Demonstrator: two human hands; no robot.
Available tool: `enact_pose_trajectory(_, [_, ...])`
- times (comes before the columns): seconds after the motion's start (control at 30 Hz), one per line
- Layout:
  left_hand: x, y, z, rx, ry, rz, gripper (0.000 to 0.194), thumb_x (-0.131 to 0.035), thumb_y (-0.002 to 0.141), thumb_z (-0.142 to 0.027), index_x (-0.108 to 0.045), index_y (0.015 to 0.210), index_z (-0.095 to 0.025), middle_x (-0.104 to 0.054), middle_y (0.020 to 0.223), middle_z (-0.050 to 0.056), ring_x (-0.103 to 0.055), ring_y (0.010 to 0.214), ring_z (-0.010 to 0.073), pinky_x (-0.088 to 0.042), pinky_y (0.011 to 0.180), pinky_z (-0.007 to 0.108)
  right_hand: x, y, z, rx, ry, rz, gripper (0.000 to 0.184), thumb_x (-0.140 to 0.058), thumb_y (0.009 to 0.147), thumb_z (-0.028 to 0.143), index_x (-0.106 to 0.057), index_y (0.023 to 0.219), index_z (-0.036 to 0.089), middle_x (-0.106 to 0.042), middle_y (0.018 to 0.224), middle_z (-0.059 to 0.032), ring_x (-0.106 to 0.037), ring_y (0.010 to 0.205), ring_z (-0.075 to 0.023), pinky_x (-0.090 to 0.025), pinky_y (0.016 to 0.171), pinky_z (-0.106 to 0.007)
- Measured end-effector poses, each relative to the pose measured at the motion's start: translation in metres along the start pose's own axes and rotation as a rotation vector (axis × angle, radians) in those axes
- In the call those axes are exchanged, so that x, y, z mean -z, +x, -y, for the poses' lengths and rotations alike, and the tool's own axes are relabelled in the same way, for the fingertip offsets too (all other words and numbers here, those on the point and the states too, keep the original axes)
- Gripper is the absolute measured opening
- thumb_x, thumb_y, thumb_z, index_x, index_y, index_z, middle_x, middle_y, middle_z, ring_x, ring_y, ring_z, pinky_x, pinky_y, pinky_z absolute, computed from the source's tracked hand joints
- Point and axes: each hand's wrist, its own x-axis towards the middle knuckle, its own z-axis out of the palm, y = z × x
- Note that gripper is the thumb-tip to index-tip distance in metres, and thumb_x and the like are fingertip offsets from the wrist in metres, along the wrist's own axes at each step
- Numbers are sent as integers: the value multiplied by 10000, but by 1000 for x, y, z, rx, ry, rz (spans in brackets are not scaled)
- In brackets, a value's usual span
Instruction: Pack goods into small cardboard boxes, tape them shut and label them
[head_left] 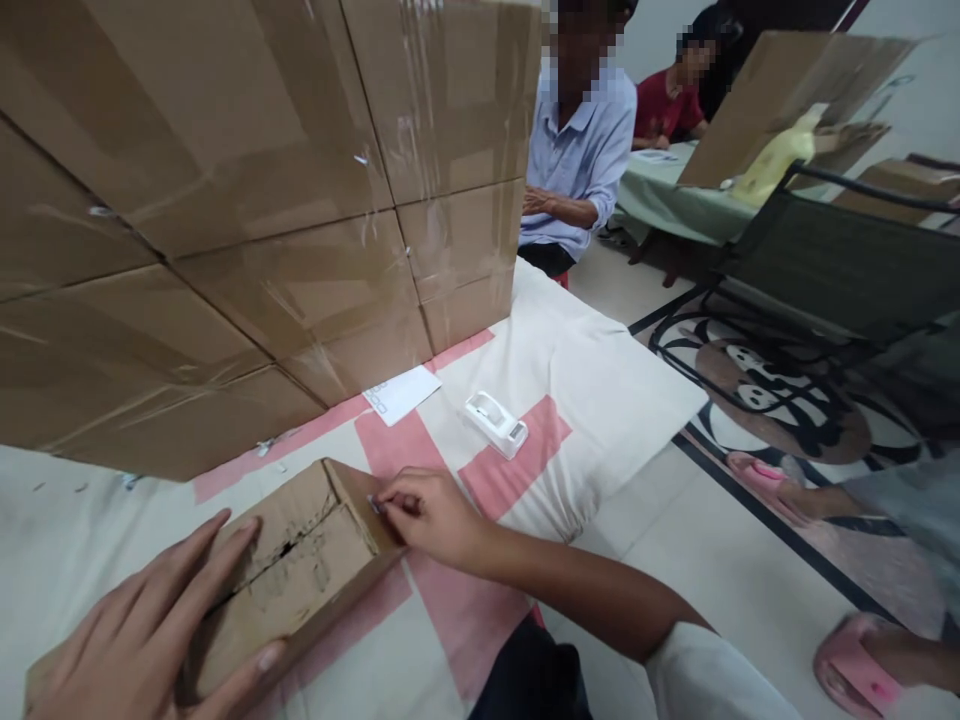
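Observation:
A cardboard box (pixel 311 560) with a torn, marked seam lies on the cloth-covered table in front of me. My left hand (pixel 150 630) rests on its near left part, fingers spread. At the box's right end, my right hand (pixel 420 510) pinches a small light-coloured piece against or close to the cardboard; what the piece is cannot be made out. Beyond that hand sits a small white plastic device (pixel 496 424), shaped like a tape dispenser. A white card (pixel 401 394) with printed marks lies left of the device, close to the large boxes.
A wall of taped cardboard boxes (pixel 285 200) closes off the table's far left side. A person in a light blue shirt (pixel 581 150) sits behind it. On the right stand a dark folding chair (pixel 847 260) and a green-covered table (pixel 660 205); another person's pink-shod feet show.

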Motion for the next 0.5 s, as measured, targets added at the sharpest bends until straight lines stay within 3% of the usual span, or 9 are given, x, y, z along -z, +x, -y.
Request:
enact_pose_trajectory(0.23, [-1,1,0,-55,-3,-24,785,-505,855,-622,-185,1569,-546,-518,1533,49,-602,1256,399,-482,1015,586,-6,-12,1,5,0,-86,100,-644,854,138,-723,850,199,-683,827,-13,-603,684,-127,-457,644,-228])
enact_pose_trajectory(0.37, [4,-1,0,-91,-19,-25,788,-545,843,-603,-197,1549,-586,-540,1526,15,-613,1245,388,-510,957,558,-5,-24,5,41,-32,-75,105,-625,856,123,-700,827,192,-659,810,-12,-594,668,-121,-457,635,-222])
enact_pose_trajectory(0.5, [5,-1,2,-164,-52,-27,820,-592,818,-596,-220,1549,-588,-521,1549,-24,-584,1299,391,-487,1021,569,-3,-39,9,105,-54,-68,131,-604,842,92,-685,832,195,-672,850,-22,-615,716,-129,-474,666,-226])
